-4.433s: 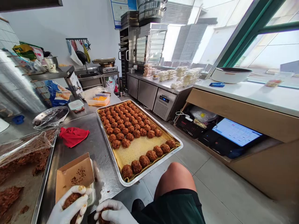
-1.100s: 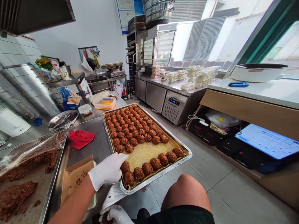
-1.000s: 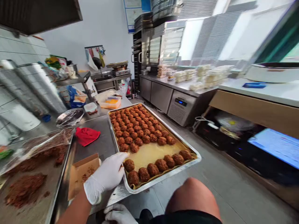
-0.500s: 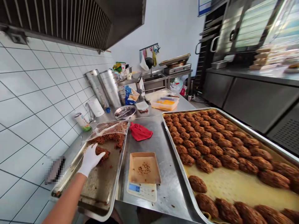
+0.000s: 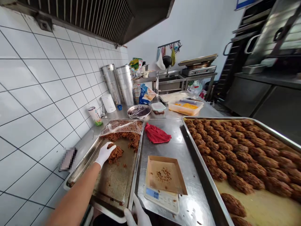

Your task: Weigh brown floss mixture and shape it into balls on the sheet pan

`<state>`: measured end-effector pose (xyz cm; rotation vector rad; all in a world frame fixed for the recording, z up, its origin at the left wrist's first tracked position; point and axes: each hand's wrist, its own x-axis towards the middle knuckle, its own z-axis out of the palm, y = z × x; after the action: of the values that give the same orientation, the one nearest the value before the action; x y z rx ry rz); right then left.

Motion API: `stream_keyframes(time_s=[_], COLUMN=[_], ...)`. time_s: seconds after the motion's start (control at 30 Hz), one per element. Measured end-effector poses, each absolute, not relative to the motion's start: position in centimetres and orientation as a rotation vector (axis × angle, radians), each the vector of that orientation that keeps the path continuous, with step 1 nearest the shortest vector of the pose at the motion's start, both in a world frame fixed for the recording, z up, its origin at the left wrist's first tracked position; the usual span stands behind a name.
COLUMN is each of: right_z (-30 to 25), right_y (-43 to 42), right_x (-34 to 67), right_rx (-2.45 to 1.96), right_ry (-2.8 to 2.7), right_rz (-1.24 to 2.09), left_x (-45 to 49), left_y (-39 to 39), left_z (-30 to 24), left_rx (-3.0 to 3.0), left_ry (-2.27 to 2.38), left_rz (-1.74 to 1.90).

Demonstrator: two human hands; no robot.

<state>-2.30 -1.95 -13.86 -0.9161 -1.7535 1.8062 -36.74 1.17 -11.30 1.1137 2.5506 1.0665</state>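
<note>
My left hand [image 5: 105, 154], in a white glove, reaches into the metal tray [image 5: 110, 194] on the left. Its fingers curve round a clump of reddish-brown shredded food [image 5: 115, 154] that resembles meat floss. More of this food lies at the tray's far end, partly under clear plastic film [image 5: 122, 127]. My right hand [image 5: 138, 215], also gloved, grips the tray's near right corner, thumb over the rim. To the right, a brown paper tray [image 5: 172, 169] holding crumbs sits on a kitchen scale [image 5: 162, 201] that reads 0.0.
A large tray [image 5: 204, 185] of oval brown coated pieces [image 5: 242, 182] fills the right side. A red cloth [image 5: 157, 133] lies between the trays. Behind are a film-covered bowl [image 5: 139, 111], a lidded box [image 5: 158, 107] and a plastic tub [image 5: 185, 108]. An extractor hood [image 5: 94, 18] overhangs the left.
My right hand has come into view at the tray's near right corner. The view has turned left, so things appear further right. My left hand stays at the clump.
</note>
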Motion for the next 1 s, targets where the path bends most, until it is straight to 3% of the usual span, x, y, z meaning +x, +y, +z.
stream_keyframes(time_s=[0.27, 0.57, 1.0], right_z=[-12.0, -10.5, -11.2], right_y=[-1.8, -1.7, -1.6], right_x=[-3.8, -3.2, -2.6], right_rx=[-0.829, -0.863, -0.791], right_ry=[-1.598, -1.608, -1.504], right_rz=[1.835, 1.837, 1.929], left_x=[-35.6, -25.3, -22.6], left_y=[0.7, -0.7, -4.1], left_z=[-10.5, -11.3, -5.9], left_rx=[1.144, 1.198, 1.403], left_ry=[2.492, 2.434, 2.391], left_rz=[1.062, 1.069, 0.598])
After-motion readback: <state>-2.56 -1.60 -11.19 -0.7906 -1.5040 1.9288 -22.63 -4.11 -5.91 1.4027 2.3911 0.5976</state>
